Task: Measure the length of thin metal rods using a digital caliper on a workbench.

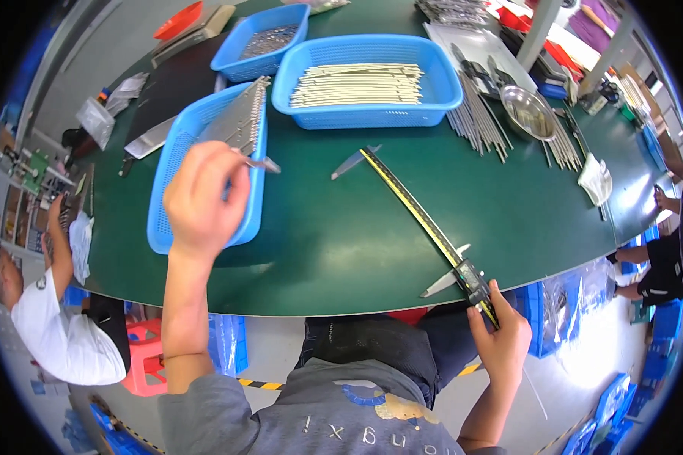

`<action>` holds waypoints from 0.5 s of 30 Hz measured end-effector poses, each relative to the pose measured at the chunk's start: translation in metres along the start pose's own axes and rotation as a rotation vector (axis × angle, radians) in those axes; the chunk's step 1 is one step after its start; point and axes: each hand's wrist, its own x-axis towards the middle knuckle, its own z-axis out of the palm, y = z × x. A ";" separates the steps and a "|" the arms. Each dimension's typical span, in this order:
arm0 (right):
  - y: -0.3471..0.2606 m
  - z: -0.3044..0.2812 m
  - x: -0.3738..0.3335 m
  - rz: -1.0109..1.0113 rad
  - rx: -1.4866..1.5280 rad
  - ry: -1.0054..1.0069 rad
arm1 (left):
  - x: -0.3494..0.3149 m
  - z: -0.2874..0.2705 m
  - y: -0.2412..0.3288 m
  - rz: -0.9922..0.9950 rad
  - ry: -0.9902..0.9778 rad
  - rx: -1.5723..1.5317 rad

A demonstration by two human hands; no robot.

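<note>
My right hand [501, 334] grips the lower end of a digital caliper [413, 205] near the table's front edge. The caliper's beam slants up and left over the green table, its fixed jaw far from the sliding display part. My left hand [209, 193] is raised over a long blue basket [167, 212], fingers closed in a pinch. A small flat metal piece [264, 164] juts out from its fingertips. Behind that hand, a row of thin metal rods [243, 114] leans in the basket; the hand hides part of them.
A wide blue basket [368, 117] holds cream-coloured sticks, and another blue basket [224, 64] holds small metal parts. Grey rods [478, 121] and a metal bowl [527, 112] lie at the right. A person in a white shirt [68, 334] sits at the left.
</note>
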 end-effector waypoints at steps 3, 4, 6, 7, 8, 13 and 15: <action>0.000 -0.001 0.001 0.003 0.005 -0.009 | 0.011 0.013 0.046 0.372 0.045 -0.157; -0.001 -0.003 0.001 0.016 -0.005 -0.016 | 0.010 0.023 0.063 0.411 0.028 -0.289; 0.001 -0.003 0.001 0.016 -0.016 -0.011 | -0.002 0.048 0.089 0.487 -0.017 -0.469; 0.000 -0.003 0.001 0.019 -0.020 -0.014 | -0.010 0.059 0.099 0.525 -0.047 -0.519; -0.001 -0.003 0.000 0.034 -0.019 -0.016 | -0.018 0.067 0.107 0.522 -0.044 -0.534; -0.002 -0.003 0.000 0.060 -0.024 -0.033 | -0.038 0.086 0.110 0.496 -0.071 -0.562; 0.000 -0.002 0.000 0.032 -0.009 -0.007 | -0.036 0.086 0.107 0.493 -0.101 -0.563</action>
